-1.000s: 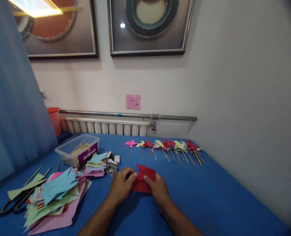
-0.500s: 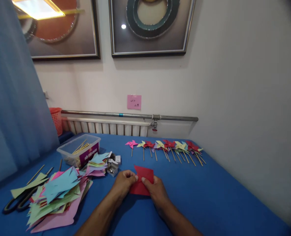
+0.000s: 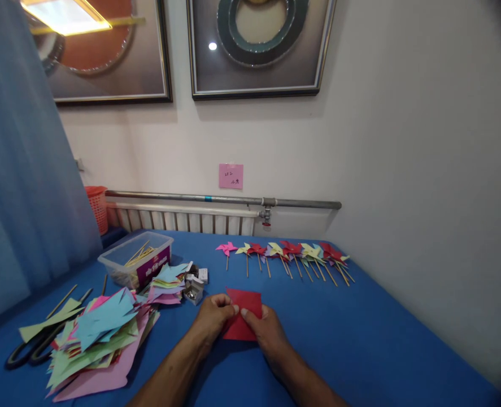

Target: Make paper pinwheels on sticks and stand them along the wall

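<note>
A red paper square [image 3: 245, 308] lies on the blue table [image 3: 360, 339] in front of me. My left hand [image 3: 212, 319] pinches its left edge with thumb and fingers closed. My right hand [image 3: 265, 333] presses on the paper's lower right part, fingers closed on it. Both hands touch each other's fingertips at the paper's middle. A row of finished paper pinwheels [image 3: 288, 254] on wooden sticks lies behind the paper, toward the wall.
At the left lie a heap of cut coloured paper pieces [image 3: 97, 333], black-handled scissors [image 3: 25, 350], loose sticks and a clear plastic box of sticks [image 3: 135, 260]. A small box of pins [image 3: 195, 285] sits beside the heap. A radiator and pipe [image 3: 220, 199] run along the wall.
The red paper's raised upper corner has been folded down flatter, and both hands have shifted slightly on it. The view shifted a little.
</note>
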`<state>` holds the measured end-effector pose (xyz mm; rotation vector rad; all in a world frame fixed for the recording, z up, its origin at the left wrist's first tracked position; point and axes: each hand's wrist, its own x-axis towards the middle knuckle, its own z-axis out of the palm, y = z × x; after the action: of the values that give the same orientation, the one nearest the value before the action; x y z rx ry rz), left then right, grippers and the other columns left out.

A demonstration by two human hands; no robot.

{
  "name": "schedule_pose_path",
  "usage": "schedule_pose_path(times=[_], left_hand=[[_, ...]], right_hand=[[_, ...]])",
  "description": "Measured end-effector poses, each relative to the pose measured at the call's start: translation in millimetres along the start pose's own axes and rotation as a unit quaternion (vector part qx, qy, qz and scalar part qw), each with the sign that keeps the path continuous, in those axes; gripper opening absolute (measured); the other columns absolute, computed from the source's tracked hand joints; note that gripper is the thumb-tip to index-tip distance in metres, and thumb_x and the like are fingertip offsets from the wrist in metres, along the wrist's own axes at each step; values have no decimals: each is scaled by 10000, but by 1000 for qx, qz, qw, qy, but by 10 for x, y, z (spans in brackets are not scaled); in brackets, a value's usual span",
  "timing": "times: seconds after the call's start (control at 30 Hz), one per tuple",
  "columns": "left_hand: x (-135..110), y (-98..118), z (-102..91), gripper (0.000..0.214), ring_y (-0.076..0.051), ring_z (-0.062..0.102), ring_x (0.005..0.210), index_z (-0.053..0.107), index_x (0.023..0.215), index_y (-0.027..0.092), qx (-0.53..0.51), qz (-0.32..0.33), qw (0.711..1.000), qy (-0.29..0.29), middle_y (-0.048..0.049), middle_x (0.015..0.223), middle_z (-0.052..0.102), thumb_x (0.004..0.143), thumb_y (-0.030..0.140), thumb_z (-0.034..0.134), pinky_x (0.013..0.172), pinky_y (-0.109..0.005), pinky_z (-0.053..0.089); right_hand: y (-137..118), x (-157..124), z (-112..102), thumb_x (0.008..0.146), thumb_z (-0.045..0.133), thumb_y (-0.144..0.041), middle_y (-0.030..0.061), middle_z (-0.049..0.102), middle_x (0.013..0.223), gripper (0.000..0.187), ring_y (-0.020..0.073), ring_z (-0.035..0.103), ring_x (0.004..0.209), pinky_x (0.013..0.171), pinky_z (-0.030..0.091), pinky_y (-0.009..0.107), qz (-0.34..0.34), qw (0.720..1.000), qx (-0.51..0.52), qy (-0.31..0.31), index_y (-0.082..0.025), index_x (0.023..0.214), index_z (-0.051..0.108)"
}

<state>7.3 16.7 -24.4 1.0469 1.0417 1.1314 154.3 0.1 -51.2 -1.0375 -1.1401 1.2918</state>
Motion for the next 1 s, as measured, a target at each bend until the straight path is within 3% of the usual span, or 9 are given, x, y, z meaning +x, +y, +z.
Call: schedule_pose_path(times=[0.37, 0.6, 0.73, 0.83, 1.0], left_hand=[[-16, 26, -11, 441, -53, 340, 387, 471, 563, 191, 14, 12, 1000, 18, 67, 428, 457, 525, 464, 816, 441, -211, 183], [-18, 33, 25, 476, -57, 347, 392, 439, 536, 200, 16, -1, 1000, 16, 65, 425, 462, 460, 460, 831, 444, -218, 203], [-1, 7, 15, 442, -61, 354, 395, 444, 547, 200, 23, 5, 1000, 17, 62, 427, 478, 489, 433, 815, 445, -216, 210], [29, -28, -3, 428, -59, 343, 382, 436, 549, 203, 28, 7, 999, 17, 68, 412, 457, 522, 422, 803, 441, -215, 198], [52, -65, -2, 369, -66, 348, 373, 452, 552, 202, 42, -3, 999, 31, 62, 406, 462, 532, 388, 770, 428, -218, 203]], right_hand=[[23, 9, 14, 704, 757, -451, 51, 770, 755, 328, 273, 712, 730, 675, 546, 363, -3, 1000, -6, 16, -187, 900, 749], [46, 26, 15, 700, 740, -488, 55, 772, 785, 383, 266, 711, 742, 675, 541, 354, -7, 1000, -18, 13, -180, 928, 736], [-36, -16, 51, 689, 754, -519, 48, 756, 754, 402, 258, 696, 719, 658, 522, 348, -8, 1000, -10, 3, -185, 911, 728], [-100, -18, 51, 693, 756, -549, 33, 737, 733, 410, 230, 669, 685, 657, 512, 333, -30, 999, 9, 7, -190, 889, 716], [-79, 50, -17, 671, 775, -582, -24, 649, 604, 410, 143, 545, 516, 525, 423, 259, -43, 997, 55, 44, -206, 755, 636]])
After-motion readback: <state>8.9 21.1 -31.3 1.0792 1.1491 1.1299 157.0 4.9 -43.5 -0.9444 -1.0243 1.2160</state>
